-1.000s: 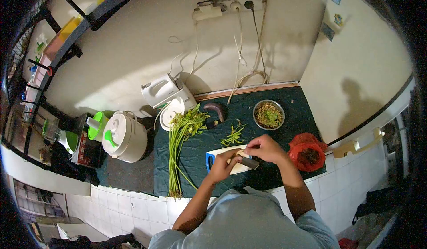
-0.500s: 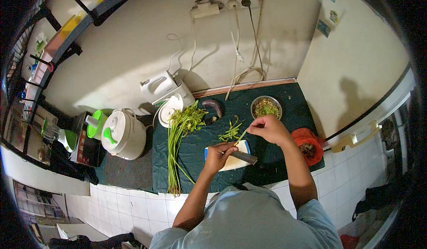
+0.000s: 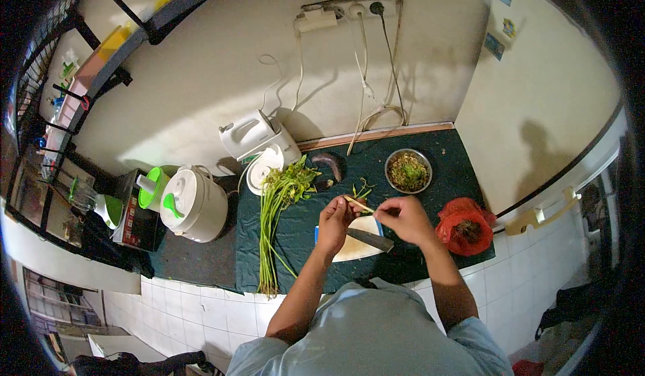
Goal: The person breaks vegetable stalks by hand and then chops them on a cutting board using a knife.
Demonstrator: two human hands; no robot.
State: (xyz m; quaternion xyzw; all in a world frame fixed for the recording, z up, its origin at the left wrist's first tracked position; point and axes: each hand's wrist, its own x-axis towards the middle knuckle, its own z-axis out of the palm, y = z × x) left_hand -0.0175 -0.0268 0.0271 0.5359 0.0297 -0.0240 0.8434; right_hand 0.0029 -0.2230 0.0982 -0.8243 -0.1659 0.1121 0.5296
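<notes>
My left hand [image 3: 334,223] pinches one end of a thin pale stem piece [image 3: 359,204] above the cutting board. The fingers of my right hand [image 3: 403,218] are closed at the stem's other end. Below them a knife [image 3: 371,239] lies across the white cutting board [image 3: 356,249] with a blue edge; whether my left hand also touches its handle is hidden. Cut green pieces [image 3: 363,191] sit just behind the hands. To the left is a bunch of long green stems with leaves [image 3: 272,228]. Behind it lies a purple eggplant [image 3: 328,165].
A metal bowl of chopped food [image 3: 408,172] stands at the back right, with a red plastic bag [image 3: 465,228] in front of it. A white rice cooker [image 3: 193,204] and a white mixer [image 3: 259,137] are at the left. A fridge door [image 3: 537,94] borders the right.
My right hand rose with a thin strand, then came back down beside my left hand. The knife now lies lower across the board, and the view has shifted slightly.
</notes>
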